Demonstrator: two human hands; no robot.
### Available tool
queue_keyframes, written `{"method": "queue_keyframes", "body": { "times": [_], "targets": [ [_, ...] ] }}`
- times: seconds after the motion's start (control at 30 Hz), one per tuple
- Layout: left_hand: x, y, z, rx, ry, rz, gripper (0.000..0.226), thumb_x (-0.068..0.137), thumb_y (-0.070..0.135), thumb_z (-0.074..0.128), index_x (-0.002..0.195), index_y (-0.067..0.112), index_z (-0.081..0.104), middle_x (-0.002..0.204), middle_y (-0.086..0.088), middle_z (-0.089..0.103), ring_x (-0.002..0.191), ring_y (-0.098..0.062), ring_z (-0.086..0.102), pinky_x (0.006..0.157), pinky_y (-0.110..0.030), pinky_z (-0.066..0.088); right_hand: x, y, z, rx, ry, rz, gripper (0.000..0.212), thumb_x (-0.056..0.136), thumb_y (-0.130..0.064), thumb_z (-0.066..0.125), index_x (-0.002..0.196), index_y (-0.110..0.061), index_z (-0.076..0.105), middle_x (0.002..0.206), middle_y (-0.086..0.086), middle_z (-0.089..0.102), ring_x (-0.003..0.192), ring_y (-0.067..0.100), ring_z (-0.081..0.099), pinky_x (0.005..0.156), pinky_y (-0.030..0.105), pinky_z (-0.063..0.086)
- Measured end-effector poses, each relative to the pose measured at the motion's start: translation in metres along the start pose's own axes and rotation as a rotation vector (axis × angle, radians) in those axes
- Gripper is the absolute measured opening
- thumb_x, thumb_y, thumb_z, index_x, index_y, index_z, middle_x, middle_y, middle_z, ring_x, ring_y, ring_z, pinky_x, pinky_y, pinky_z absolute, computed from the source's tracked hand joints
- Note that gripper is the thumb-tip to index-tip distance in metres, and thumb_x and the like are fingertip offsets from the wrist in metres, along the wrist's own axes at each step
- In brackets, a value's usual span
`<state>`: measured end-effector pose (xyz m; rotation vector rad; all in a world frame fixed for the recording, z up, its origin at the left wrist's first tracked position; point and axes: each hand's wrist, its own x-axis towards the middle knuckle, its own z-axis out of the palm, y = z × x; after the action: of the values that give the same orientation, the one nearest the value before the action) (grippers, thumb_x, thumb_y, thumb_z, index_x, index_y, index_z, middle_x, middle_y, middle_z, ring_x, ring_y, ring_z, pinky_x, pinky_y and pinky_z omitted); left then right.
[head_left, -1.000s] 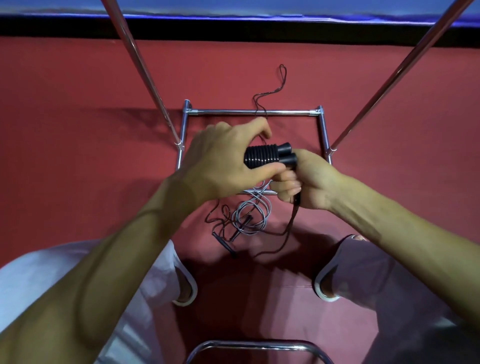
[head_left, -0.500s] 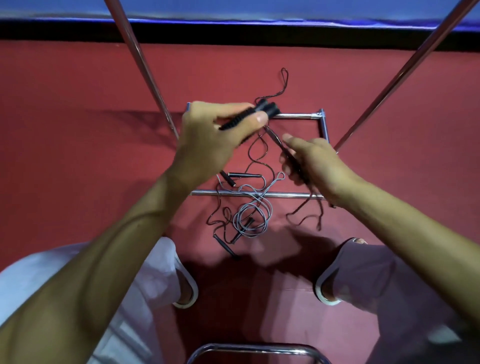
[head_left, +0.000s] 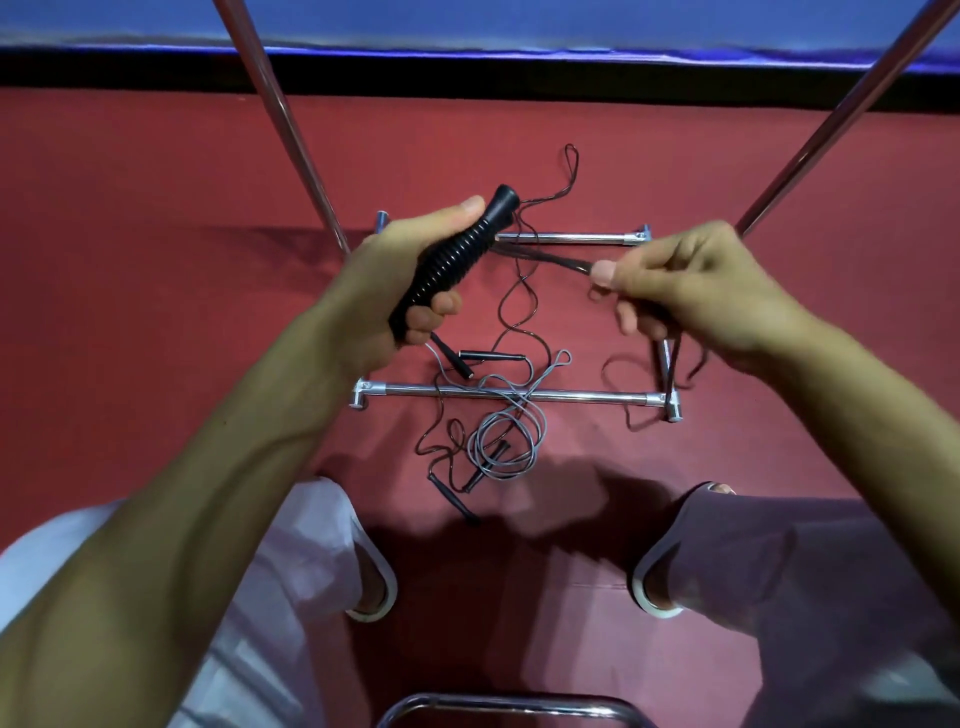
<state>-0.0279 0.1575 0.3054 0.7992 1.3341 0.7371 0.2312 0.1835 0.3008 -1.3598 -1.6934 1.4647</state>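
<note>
Under you, the big flat red floor mat (head_left: 156, 322) fills most of the view. Your two knees in white cloth trousers (head_left: 291, 571) come next, low down, one on each side. Between them, further off, stands a shiny silver metal tube frame (head_left: 571, 397) with two long slanted poles that go up and out.

Your left hand (head_left: 374, 296) is up in the air over the far part of the frame. Its fingers are curled tight round a thick black ribbed rubber handle (head_left: 457, 254), and your thumb lies flat along the upper side. The handle tilts, with its smooth end pointing up and away from you.

Your right hand (head_left: 691, 291) is beside it, a little apart, over the right side of the frame. Your thumb and first finger pinch a thin black skipping cord (head_left: 545, 258). Your other fingers are curled under. The cord runs tight from the handle across to your pinch and looks blurry there. More of it hangs down below your right hand in loose loops.

On the mat, below your hands, a thin grey rope in a loose coil (head_left: 506, 441) lies across the near bar of the frame. Small slim black stick handles (head_left: 491, 356) lie just beside it, and more thin black cord wiggles over the mat there.
</note>
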Motion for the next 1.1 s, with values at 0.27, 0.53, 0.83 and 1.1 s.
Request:
{"method": "queue_keyframes", "body": {
  "times": [0.27,0.53,0.83,1.1],
  "targets": [
    [0.001,-0.008,0.017,0.126,0.204,0.145,0.044,0.084,0.056,0.075,0.081,0.016,0.058,0.052,-0.005,0.046,0.037,-0.015,0.035,0.041,-0.019,0.024,0.004,0.012,0.004,0.01,-0.017,0.046,0.028,0.104,-0.011,0.052,0.086,-0.015,0.074,0.049,0.014,0.042,0.043,0.013,0.029,0.042,0.021,0.021],
    [0.002,-0.008,0.013,0.126,0.19,0.058,0.042,0.082,0.058,0.076,0.085,0.02,0.059,0.054,-0.003,0.047,0.037,-0.013,0.037,0.04,-0.018,0.025,-0.005,0.012,0.011,-0.885,0.244,-0.497,0.023,0.095,-0.036,0.066,0.092,-0.017,0.077,0.055,-0.001,0.06,0.053,0.027,0.056,0.059,0.038,0.052],
    [0.015,-0.038,0.034,0.84,0.549,0.516,0.04,0.076,0.073,0.067,0.101,0.044,0.077,0.074,0.008,0.072,0.081,-0.019,0.066,0.073,-0.036,0.056,0.008,0.003,0.01,0.216,-0.187,0.505,0.037,0.106,-0.029,0.049,0.071,-0.015,0.051,0.049,-0.01,0.02,0.041,0.004,0.015,0.042,0.022,0.005],
    [0.019,-0.045,0.049,1.244,0.297,0.526,0.06,0.062,0.092,0.062,0.096,0.043,0.071,0.071,0.004,0.066,0.078,-0.026,0.065,0.061,-0.031,0.041,0.003,0.006,0.014,0.404,-0.189,0.565,0.036,0.108,-0.025,0.04,0.075,-0.013,0.05,0.05,-0.007,0.031,0.038,0.003,0.026,0.038,0.018,0.012]
  ]
}}
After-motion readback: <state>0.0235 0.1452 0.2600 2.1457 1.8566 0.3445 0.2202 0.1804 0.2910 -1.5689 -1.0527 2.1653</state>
